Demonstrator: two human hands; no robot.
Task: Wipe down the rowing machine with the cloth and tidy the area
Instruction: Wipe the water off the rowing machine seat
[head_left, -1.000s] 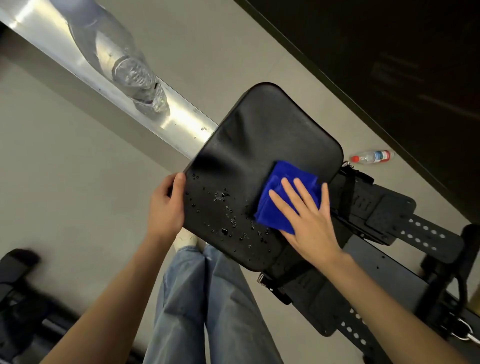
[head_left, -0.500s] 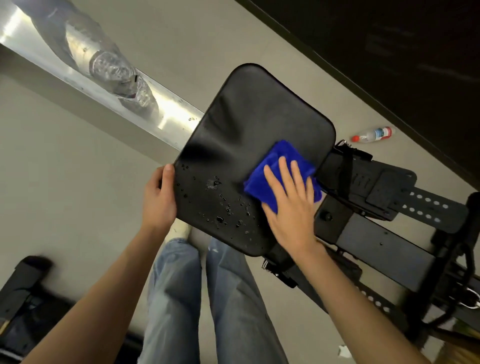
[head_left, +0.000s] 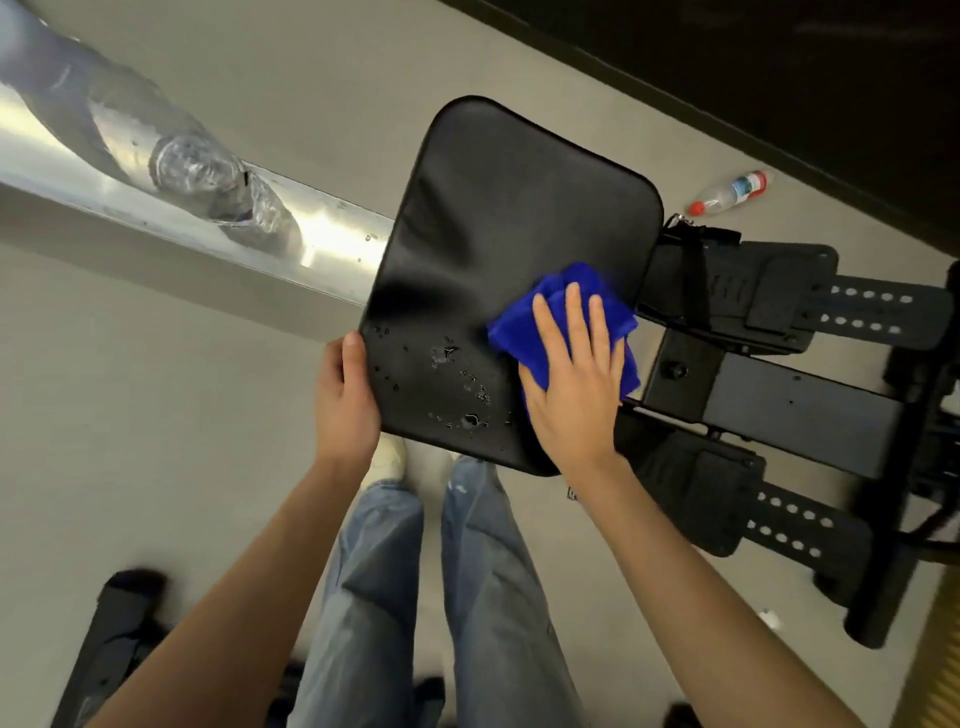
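Seat pad (head_left: 498, 249): I am pressing blue cloth (head_left: 558, 317) under flat right hand (head_left: 574, 384); left hand (head_left: 345, 400) clamping its edge; droplets (head_left: 457, 384) leftward probably next.

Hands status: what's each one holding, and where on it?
Left hand grips the black seat pad by its near-left edge. Right hand presses flat on the blue cloth, not gripping it.

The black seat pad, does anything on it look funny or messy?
Yes. Water droplets dot the black padded seat near the left hand, not yet wiped by the blue cloth. A plastic bottle also lies on the floor.
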